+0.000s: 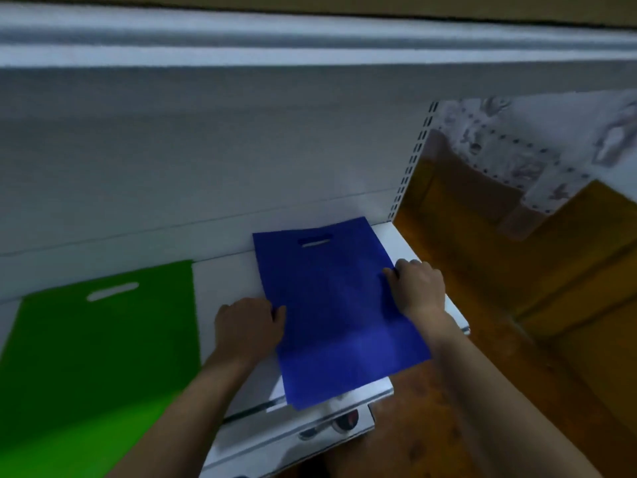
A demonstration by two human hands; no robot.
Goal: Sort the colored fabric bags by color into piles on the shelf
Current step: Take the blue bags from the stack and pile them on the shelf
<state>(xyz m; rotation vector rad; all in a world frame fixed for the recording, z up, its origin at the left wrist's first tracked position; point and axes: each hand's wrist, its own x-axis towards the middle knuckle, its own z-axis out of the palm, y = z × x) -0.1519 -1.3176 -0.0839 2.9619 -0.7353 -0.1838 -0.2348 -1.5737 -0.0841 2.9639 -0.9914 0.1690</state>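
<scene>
A white shelf (231, 281) is seen, carrying two flat bags. A green bag (103, 343) lies toward its left end. A blue bag (334, 305) lies near the right end, overhanging the front edge.

White back panel (206, 160) beside a slotted upright (412, 160), orange-brown floor (551, 305).

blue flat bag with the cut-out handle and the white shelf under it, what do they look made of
Blue flat bag: seemingly thin non-woven fabric, matte; it lies limp, shows soft fold creases, and its handle is a punched slot. White shelf: probably painted sheet metal, smooth and slightly glossy, going by its thin edge and the slotted upright beside it; blur leaves this uncertain.
</scene>
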